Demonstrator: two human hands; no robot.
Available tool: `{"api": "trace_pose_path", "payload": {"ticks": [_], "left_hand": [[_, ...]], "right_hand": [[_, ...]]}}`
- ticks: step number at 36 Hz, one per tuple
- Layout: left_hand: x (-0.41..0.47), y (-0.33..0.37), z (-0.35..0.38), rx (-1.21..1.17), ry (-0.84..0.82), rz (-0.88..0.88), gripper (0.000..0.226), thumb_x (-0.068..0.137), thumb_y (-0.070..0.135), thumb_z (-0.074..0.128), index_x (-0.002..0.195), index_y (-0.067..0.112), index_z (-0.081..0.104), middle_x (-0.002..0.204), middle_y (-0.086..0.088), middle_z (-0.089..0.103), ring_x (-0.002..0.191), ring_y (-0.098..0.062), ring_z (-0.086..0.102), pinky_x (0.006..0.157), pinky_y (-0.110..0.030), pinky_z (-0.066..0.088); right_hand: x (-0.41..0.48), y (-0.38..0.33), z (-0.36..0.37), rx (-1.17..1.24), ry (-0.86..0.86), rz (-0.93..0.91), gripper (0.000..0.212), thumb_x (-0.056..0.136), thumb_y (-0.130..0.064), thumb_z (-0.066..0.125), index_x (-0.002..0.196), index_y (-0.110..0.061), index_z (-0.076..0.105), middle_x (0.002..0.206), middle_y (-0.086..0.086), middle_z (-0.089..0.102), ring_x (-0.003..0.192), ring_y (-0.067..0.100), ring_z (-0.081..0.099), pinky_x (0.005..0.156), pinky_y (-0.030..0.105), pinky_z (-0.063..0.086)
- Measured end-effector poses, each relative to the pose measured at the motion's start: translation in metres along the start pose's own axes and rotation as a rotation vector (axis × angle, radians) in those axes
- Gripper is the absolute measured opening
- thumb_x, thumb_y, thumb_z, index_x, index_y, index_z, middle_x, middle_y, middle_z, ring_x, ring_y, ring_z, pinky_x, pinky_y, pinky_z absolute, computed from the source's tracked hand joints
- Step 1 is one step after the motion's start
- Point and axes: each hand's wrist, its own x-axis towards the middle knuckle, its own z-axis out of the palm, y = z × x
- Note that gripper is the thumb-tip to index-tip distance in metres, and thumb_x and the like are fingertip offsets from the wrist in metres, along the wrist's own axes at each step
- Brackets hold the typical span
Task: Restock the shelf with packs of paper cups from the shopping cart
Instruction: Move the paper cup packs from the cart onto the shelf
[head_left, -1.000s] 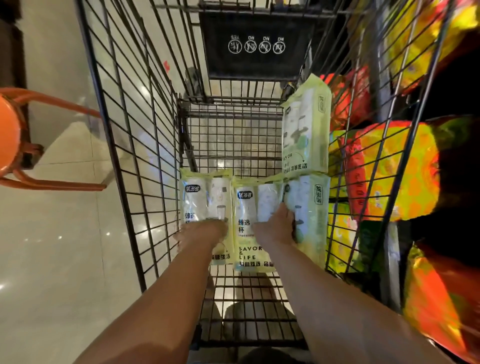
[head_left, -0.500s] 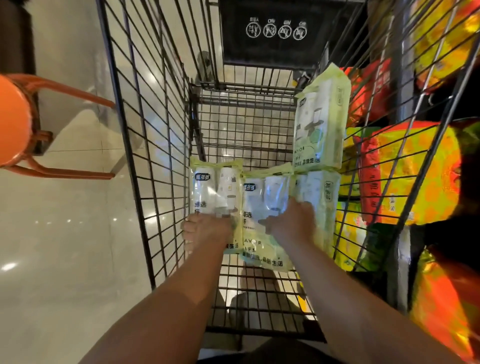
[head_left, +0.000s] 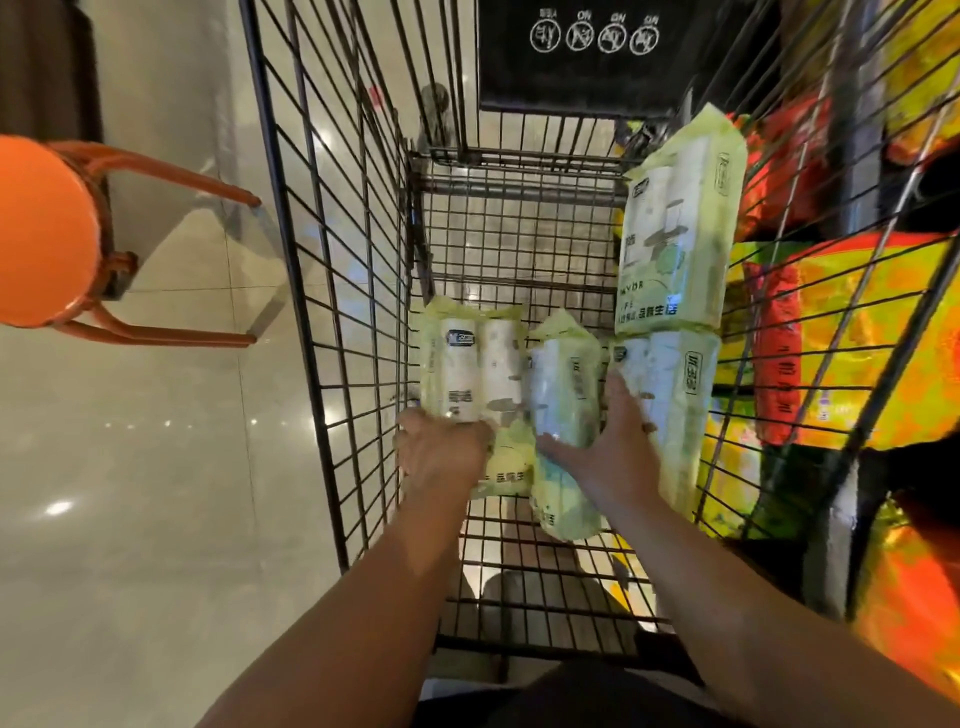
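My left hand (head_left: 441, 452) grips the left pack (head_left: 472, 358), my right hand (head_left: 618, 441) clasps the tilted middle pack (head_left: 563, 384); lifting may topple the stacked pack (head_left: 675, 234) at one o'clock

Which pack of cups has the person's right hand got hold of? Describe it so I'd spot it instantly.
In the black wire shopping cart, pale green packs lie along the floor. The right hand holds the middle pack, between the left pack and the right pack. It alone is turned on edge, tilted.
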Motion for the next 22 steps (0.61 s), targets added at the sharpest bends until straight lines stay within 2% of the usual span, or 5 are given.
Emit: {"api": "trace_pose_path", "payload": {"ticks": [5, 8, 11, 16, 22], "left_hand": [[-0.009, 0.004, 0.003, 0.285, -0.033, 0.038, 0.096, 0.065, 0.065, 0.079, 0.138, 0.013, 0.041, 0.139, -0.013, 0.043, 0.132, -0.033, 0.041, 0.109, -0.048, 0.04], [-0.005, 0.008, 0.006, 0.274, -0.064, 0.048, 0.097, 0.066, 0.059, 0.083, 0.138, 0.014, 0.036, 0.137, -0.012, 0.04, 0.131, -0.033, 0.042, 0.106, -0.048, 0.042], [-0.001, 0.008, 0.003, 0.093, -0.16, 0.096, 0.085, 0.063, 0.043, 0.093, 0.122, 0.016, 0.038, 0.118, -0.006, 0.059, 0.106, -0.027, 0.065, 0.083, -0.039, 0.057], [-0.01, 0.012, -0.011, 0.048, -0.174, 0.148, 0.079, 0.059, 0.038, 0.091, 0.11, 0.019, 0.034, 0.096, -0.003, 0.066, 0.087, -0.029, 0.071, 0.08, -0.045, 0.062], [-0.048, 0.032, -0.051, 0.01, -0.117, 0.254, 0.074, 0.066, 0.038, 0.09, 0.113, 0.018, 0.036, 0.096, -0.002, 0.065, 0.081, -0.023, 0.07, 0.074, -0.043, 0.062]], "right_hand": [[-0.002, 0.001, 0.013, -0.159, -0.049, -0.056, 0.115, 0.078, -0.043, 0.079, 0.16, -0.021, 0.001, 0.16, 0.01, 0.021, 0.144, 0.031, 0.032, 0.108, 0.042, 0.038], [-0.002, 0.002, 0.015, -0.182, -0.087, -0.005, 0.124, 0.078, -0.035, 0.081, 0.158, -0.023, -0.012, 0.164, 0.01, 0.013, 0.142, 0.033, 0.036, 0.106, 0.043, 0.042], [-0.003, 0.003, 0.013, -0.177, -0.146, 0.019, 0.137, 0.075, -0.03, 0.086, 0.154, -0.028, -0.027, 0.166, 0.012, 0.016, 0.139, 0.03, 0.044, 0.107, 0.043, 0.043], [0.001, -0.008, 0.0, -0.162, -0.176, 0.04, 0.124, 0.073, -0.027, 0.087, 0.155, -0.022, -0.005, 0.148, 0.013, 0.044, 0.124, 0.031, 0.055, 0.098, 0.037, 0.049], [-0.015, -0.023, -0.045, 0.078, -0.154, -0.002, 0.11, 0.076, -0.024, 0.086, 0.155, -0.02, 0.009, 0.156, 0.011, 0.037, 0.135, 0.031, 0.047, 0.101, 0.035, 0.044]]}}
